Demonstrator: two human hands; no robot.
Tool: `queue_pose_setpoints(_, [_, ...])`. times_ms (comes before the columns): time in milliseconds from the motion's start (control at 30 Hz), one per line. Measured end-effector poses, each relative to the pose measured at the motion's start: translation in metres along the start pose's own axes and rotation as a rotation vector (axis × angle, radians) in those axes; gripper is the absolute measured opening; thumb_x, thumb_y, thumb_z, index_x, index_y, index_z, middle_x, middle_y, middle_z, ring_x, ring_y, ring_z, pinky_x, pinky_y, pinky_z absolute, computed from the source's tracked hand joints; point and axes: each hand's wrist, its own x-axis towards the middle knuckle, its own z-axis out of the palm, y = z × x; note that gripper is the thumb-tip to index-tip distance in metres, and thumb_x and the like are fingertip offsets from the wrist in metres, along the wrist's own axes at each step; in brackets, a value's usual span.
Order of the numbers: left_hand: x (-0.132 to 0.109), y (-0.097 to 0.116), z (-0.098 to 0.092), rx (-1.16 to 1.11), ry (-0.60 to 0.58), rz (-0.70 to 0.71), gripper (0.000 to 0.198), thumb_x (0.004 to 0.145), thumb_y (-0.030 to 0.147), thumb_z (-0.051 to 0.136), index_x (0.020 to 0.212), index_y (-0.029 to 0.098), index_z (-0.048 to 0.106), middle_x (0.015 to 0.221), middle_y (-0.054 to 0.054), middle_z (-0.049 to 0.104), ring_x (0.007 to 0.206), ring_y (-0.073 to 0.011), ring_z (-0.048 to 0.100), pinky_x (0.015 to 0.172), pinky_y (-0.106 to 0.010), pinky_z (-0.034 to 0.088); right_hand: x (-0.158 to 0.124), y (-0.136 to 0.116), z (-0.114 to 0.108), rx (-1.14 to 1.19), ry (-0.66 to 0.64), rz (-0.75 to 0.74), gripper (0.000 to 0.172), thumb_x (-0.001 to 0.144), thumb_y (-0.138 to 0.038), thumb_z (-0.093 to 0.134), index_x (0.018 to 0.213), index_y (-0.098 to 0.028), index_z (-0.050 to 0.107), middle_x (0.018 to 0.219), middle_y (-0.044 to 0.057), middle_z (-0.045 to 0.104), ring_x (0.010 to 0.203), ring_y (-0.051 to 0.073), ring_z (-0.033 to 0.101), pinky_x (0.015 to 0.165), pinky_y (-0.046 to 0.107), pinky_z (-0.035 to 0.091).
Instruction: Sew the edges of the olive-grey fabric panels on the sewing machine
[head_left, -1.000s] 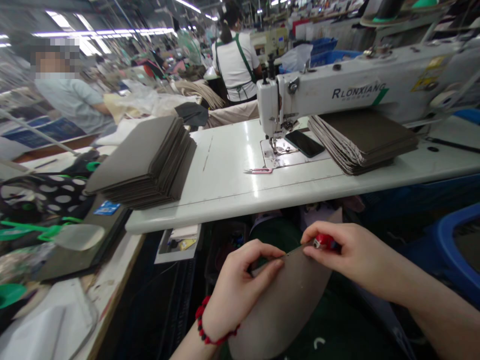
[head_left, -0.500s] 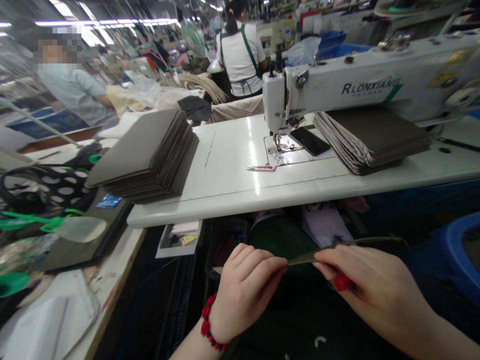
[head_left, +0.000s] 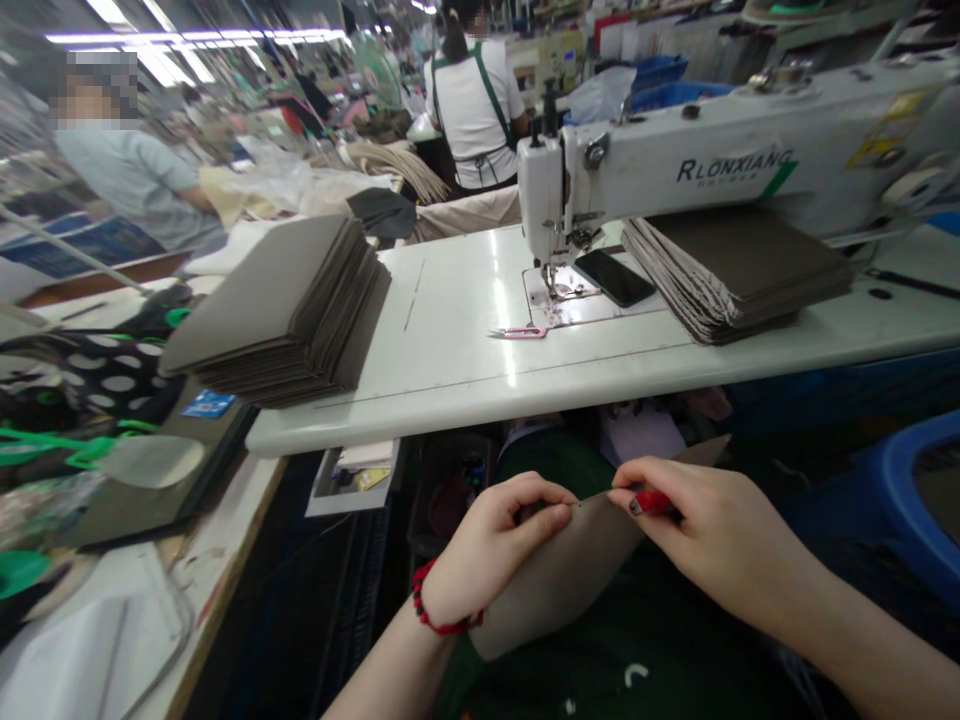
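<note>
pinching a panel [head_left: 555, 590] over my lap: left hand [head_left: 487, 550] closed on its top edge, right hand [head_left: 712, 530] closed on edge plus red tool [head_left: 649, 503]; nothing under the needle [head_left: 551, 283], two stacks [head_left: 277, 310] on the table: i judge mid-batch

Left hand [head_left: 491, 548], right hand [head_left: 712, 530] on panel [head_left: 559, 590]

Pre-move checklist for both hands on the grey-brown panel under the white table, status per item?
1. Left hand pinches top edge of flat grey-brown panel: ok.
2. Right hand on same edge, small red tool in its fingers: ok.
3. Red tool's tip touching the edge: cannot tell.
4. Panel held below white table, apart from it: ok.
5. Bed of white sewing machine free: not ok, black phone lies by the needle plate.
6. Pink thread snips on table, apart from both hands: ok.
</note>
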Motion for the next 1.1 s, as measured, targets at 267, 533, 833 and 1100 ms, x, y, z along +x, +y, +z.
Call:
queue_pose_setpoints(267, [0.011, -0.009, 0.003, -0.049, 0.026, -0.069, 0.020, 0.090, 0.035, 0.059, 0.097, 0.019, 0.069, 0.082, -0.002, 0.064, 0.072, -0.0147, 0.055, 0.063, -0.023, 0.041, 0.008, 0.001, 0.004, -0.038, -0.029, 0.020, 0.014, 0.084, -0.018, 0.055, 0.094, -0.026, 0.061, 0.081, -0.002, 0.067, 0.072, 0.018, 0.062, 0.061, 0.027, 0.037])
queue_pose_setpoints(533, [-0.009, -0.017, -0.045, 0.166, -0.058, -0.216, 0.024, 0.080, 0.039, 0.069, 0.085, 0.016, 0.069, 0.078, 0.000, 0.063, 0.073, -0.0164, 0.058, 0.062, -0.022, 0.042, 0.025, 0.006, -0.029, -0.053, -0.033, 0.109, 0.012, 0.087, -0.030, 0.054, 0.080, -0.024, 0.062, 0.071, -0.002, 0.066, 0.068, 0.019, 0.061, 0.059, 0.028, 0.037])
queue_pose_setpoints(833, [-0.024, -0.038, -0.066, -0.435, 0.102, -0.345, 0.047, 0.081, 0.046, 0.070, 0.118, 0.017, 0.062, 0.104, -0.008, 0.068, 0.089, -0.0230, 0.064, 0.076, -0.029, 0.050, 0.044, 0.008, -0.052, 0.103, -0.067, 0.154, 0.028, 0.088, -0.042, 0.054, 0.069, -0.023, 0.062, 0.064, -0.001, 0.065, 0.059, 0.017, 0.060, 0.051, 0.026, 0.038])
queue_pose_setpoints(1100, [-0.020, -0.020, -0.073, -0.566, 0.218, -0.340, 0.059, 0.070, 0.042, 0.080, 0.120, 0.019, 0.059, 0.094, -0.011, 0.070, 0.076, -0.0268, 0.067, 0.073, -0.039, 0.055, 0.055, 0.007, -0.044, 0.256, 0.029, 0.120, 0.024, 0.087, -0.041, 0.055, 0.077, -0.021, 0.064, 0.069, 0.000, 0.067, 0.063, 0.017, 0.062, 0.056, 0.026, 0.044])
